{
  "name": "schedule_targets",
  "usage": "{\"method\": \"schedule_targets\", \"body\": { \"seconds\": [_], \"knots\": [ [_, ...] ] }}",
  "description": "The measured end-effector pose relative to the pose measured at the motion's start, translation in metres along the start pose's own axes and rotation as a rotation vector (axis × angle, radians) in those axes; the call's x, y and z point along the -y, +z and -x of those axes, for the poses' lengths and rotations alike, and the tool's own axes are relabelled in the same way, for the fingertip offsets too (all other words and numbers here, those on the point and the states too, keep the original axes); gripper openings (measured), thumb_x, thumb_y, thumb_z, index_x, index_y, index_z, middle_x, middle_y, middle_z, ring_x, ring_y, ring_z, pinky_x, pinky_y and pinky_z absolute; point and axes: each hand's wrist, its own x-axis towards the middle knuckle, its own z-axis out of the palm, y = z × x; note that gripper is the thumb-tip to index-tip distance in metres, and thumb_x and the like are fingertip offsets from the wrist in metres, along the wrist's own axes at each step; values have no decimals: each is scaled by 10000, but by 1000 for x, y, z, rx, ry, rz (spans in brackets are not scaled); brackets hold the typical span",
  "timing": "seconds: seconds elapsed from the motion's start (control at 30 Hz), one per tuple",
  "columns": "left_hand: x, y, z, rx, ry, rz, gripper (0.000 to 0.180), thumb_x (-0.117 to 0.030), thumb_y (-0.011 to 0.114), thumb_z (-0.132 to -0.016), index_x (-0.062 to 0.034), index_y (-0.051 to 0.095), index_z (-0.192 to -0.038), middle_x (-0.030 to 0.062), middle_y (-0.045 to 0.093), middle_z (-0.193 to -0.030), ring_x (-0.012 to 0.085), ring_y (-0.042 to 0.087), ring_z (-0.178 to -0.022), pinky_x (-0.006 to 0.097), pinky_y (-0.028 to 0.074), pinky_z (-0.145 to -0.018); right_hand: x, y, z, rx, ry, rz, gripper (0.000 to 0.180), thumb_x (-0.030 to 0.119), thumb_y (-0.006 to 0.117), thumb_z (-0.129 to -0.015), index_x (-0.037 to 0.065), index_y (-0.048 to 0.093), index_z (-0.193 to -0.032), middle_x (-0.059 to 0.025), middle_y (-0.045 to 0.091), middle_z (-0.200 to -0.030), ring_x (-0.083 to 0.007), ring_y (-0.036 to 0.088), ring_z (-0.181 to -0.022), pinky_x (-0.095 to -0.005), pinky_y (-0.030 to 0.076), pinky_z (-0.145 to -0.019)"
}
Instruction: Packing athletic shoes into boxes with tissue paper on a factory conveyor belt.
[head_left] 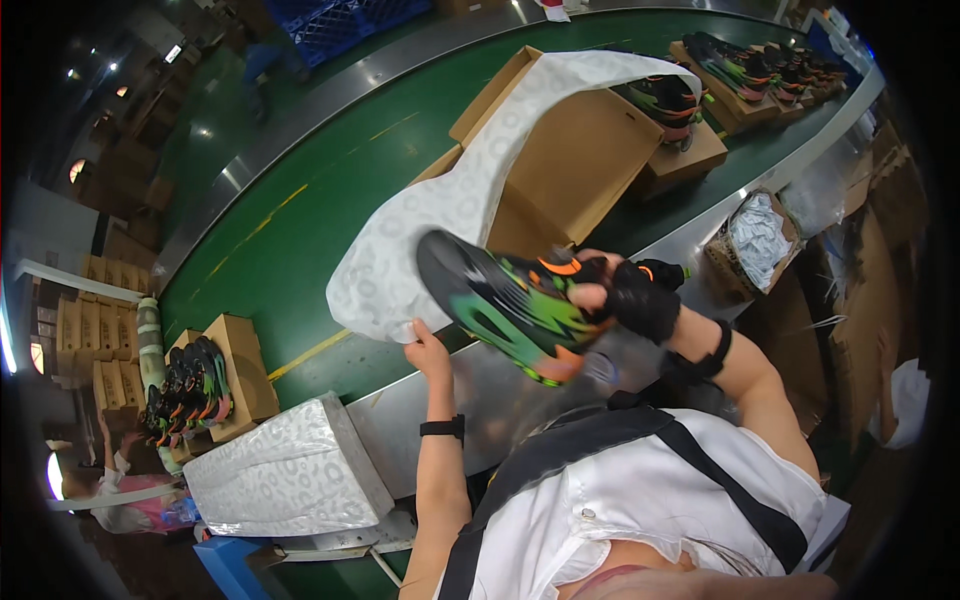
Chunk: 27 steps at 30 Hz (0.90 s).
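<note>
While the right hand (pixel 615 295) wraps closed around the upper of a black sports shoe (pixel 510 305) with green and orange markings, sole turned toward the camera, the left hand (pixel 428 350) pinches the near edge of a sheet of white patterned tissue paper (pixel 470 195). That sheet rises from the left hand toward one o'clock and drapes over the raised lid of an open cardboard shoebox (pixel 580 160) on the green conveyor belt (pixel 290 230).

By its look the shoe is light and fairly stiff through the sole, softer at the upper, so a hold across the upper or heel should be secure; the smooth sole could slip against the fingers. The tissue looks thin, limp and easy to tear or crumple, best taken by an edge with a light pinch, as now.

At seven o'clock lies a stack of the same tissue sheets (pixel 285 475), and just beyond it at nine o'clock a box carrying a row of matching shoes (pixel 190 385). More filled boxes (pixel 745 70) stand on the belt at one to two o'clock. A carton of crumpled paper (pixel 758 240) sits at three o'clock beside the belt's metal rim (pixel 690 235). Open belt lies toward eleven o'clock; the box lid and rim crowd the space ahead of the hands
</note>
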Motion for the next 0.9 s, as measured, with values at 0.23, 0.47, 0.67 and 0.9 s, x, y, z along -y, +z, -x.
{"method": "schedule_targets", "body": {
  "seconds": [0.23, 0.47, 0.67, 0.9],
  "knots": [
    [-1, -15, 9, -207, 442, -277, 346, -217, 457, -849, 74, 552, -687, 107, 534, -563, 184, 496, -463, 329, 386, -462, 44, 29, -120, 87, -65, -648, 344, 336, 435, -837, 83, 500, -1061, -91, 573, -1001, -180, 574, -887, -297, 474, -767],
    [-7, -20, 13, -232, 376, -244, 355, -224, 447, -855, 87, 552, -717, 103, 522, -544, 165, 489, -427, 297, 415, -414, 5, -87, -60, -511, -309, 389, 625, -29, 590, -676, 61, 296, -1220, -106, 496, -1104, -170, 521, -964, -303, 448, -789],
    [15, -21, 2, -183, 333, -255, 359, -229, 440, -857, 90, 543, -728, 104, 506, -524, 172, 486, -415, 305, 414, -407, 41, -76, -26, -603, -115, -577, 302, 337, 443, -840, 141, 504, -1061, -17, 586, -811, -120, 563, -639, -249, 446, -475],
    [-13, -43, 1, -291, 528, -454, 306, -182, 457, -841, 97, 551, -758, 197, 572, -674, 326, 533, -594, 380, 415, -576, 34, 10, -87, -298, -74, -393, 207, 263, 524, -801, 93, 567, -911, 56, 526, -683, -40, 460, -519, -199, 397, -474]
  ]
}}
